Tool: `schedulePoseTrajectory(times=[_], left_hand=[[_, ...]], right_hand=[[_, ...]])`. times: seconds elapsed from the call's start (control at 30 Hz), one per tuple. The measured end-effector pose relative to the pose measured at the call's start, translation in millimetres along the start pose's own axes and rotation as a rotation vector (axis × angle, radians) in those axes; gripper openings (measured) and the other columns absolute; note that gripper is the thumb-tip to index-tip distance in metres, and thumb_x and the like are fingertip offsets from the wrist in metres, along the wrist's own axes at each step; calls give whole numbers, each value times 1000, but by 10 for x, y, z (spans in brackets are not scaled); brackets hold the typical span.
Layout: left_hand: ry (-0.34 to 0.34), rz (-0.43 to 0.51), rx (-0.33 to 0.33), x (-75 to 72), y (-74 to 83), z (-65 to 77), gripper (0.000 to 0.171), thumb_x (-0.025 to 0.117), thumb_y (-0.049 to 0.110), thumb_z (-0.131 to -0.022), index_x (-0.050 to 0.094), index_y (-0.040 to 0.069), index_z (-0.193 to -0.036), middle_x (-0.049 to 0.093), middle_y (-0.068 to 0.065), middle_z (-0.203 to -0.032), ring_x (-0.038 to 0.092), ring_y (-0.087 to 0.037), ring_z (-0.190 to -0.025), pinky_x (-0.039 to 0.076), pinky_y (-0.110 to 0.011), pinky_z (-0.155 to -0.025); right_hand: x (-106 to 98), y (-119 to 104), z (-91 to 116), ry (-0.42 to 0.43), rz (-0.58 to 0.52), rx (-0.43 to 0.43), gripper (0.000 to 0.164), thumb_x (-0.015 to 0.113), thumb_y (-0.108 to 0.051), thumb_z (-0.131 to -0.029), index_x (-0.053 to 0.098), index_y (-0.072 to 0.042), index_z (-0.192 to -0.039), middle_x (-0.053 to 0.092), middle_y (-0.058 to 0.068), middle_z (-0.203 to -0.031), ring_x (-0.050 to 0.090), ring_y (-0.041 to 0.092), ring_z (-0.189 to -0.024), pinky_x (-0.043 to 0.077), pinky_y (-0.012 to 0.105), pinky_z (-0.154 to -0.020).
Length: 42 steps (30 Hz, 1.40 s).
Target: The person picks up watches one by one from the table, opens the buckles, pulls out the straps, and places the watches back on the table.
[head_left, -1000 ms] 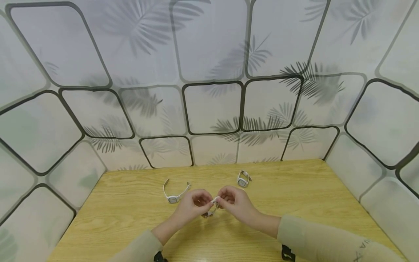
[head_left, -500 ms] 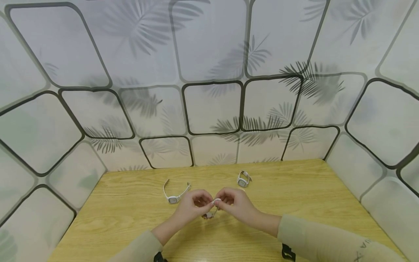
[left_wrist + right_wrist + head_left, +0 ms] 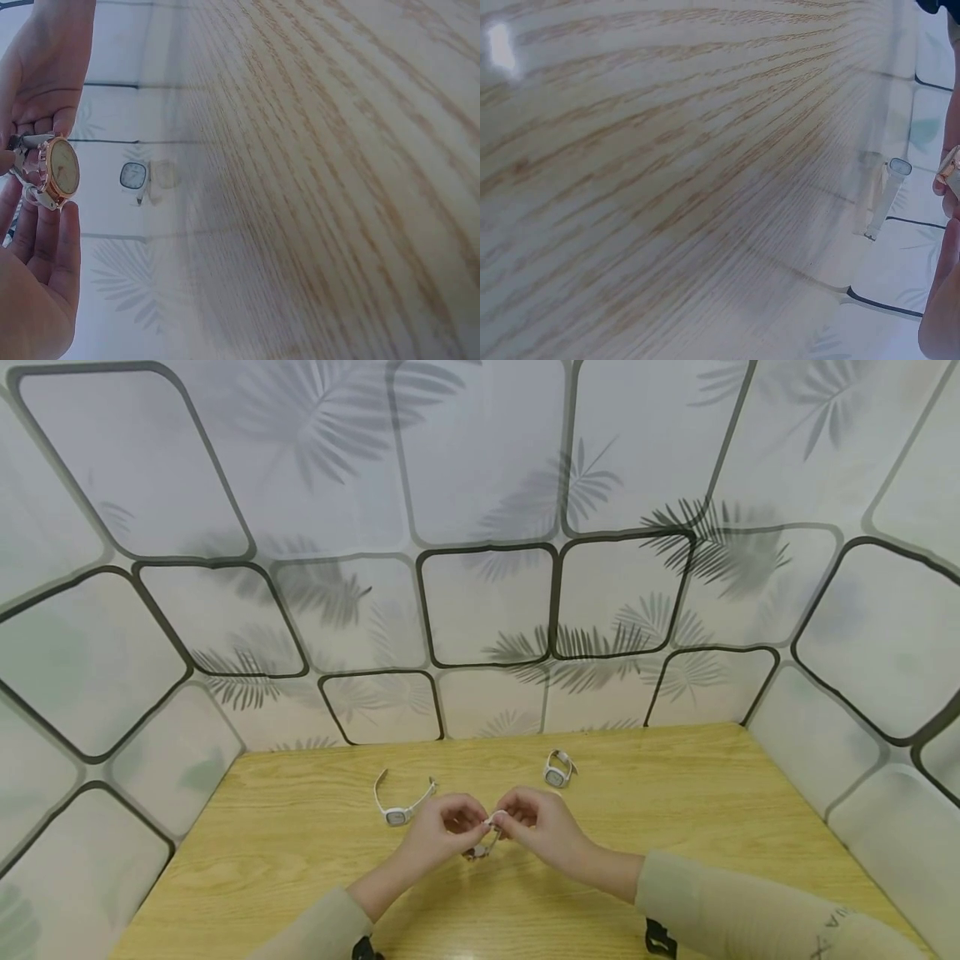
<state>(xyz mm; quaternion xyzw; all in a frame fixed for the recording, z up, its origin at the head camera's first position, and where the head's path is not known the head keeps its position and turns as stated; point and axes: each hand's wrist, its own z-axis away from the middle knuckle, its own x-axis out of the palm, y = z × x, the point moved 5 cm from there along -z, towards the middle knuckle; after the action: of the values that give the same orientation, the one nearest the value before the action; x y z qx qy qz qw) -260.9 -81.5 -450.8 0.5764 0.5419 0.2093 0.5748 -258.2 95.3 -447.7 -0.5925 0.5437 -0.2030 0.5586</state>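
Observation:
A round-faced wristwatch (image 3: 63, 167) with a rose-gold case and a white strap is held between both hands above the table. My left hand (image 3: 442, 828) pinches one part of its strap. My right hand (image 3: 546, 828) pinches the strap from the other side, fingertips almost meeting the left ones. In the head view the watch case (image 3: 477, 852) hangs below the fingers, partly hidden; whether the strap is fastened I cannot tell. In the right wrist view only an edge of the held watch (image 3: 951, 169) shows, with the right hand (image 3: 941, 307) below it.
On the wooden table (image 3: 660, 802) lies a white square-faced watch (image 3: 397, 817), strap spread open, left of the hands. Behind the right hand stands another white watch (image 3: 557, 775) with its strap looped. Leaf-patterned wall panels (image 3: 487, 610) close off the back and both sides.
Both hands stay in the same place, with only slight finger shifts on the strap. The hanging watch case moves very little. The two watches on the table have not moved.

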Motion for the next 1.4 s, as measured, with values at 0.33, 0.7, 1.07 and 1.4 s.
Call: schedulePoseTrajectory(times=[0.33,0.7,1.07,1.4], left_hand=[[3,-5,23,-8,12,-1,5,75,5,-96,77,2,-99,77,-20,-89,66,4,-75,61,-21,-68],[15,16,30,-17,-26,11,8,76,5,-95,76,-2,-97,76,-23,-88,65,4,-75,60,-20,-67],[19,14,18,-15,-28,14,7,76,5,-96,75,-2,-98,75,-24,-88,65,4,-75,60,-20,-67],[16,5,-2,-14,-29,9,6,76,4,-96,75,-1,-99,76,-22,-89,66,4,-75,60,-20,-68]], right_hand=[[-27,3,-4,12,-29,39,12,67,-9,-105,69,3,-106,75,19,-93,75,20,-79,66,34,-72],[-71,-48,8,64,-70,18,13,65,-3,-104,66,10,-105,74,25,-95,73,6,-79,66,27,-76],[-88,-14,6,102,-144,34,14,63,1,-104,64,14,-108,72,32,-98,73,3,-81,66,26,-78],[-100,-5,14,109,-223,90,20,60,1,-106,60,20,-113,70,38,-104,72,-2,-82,65,21,-80]])
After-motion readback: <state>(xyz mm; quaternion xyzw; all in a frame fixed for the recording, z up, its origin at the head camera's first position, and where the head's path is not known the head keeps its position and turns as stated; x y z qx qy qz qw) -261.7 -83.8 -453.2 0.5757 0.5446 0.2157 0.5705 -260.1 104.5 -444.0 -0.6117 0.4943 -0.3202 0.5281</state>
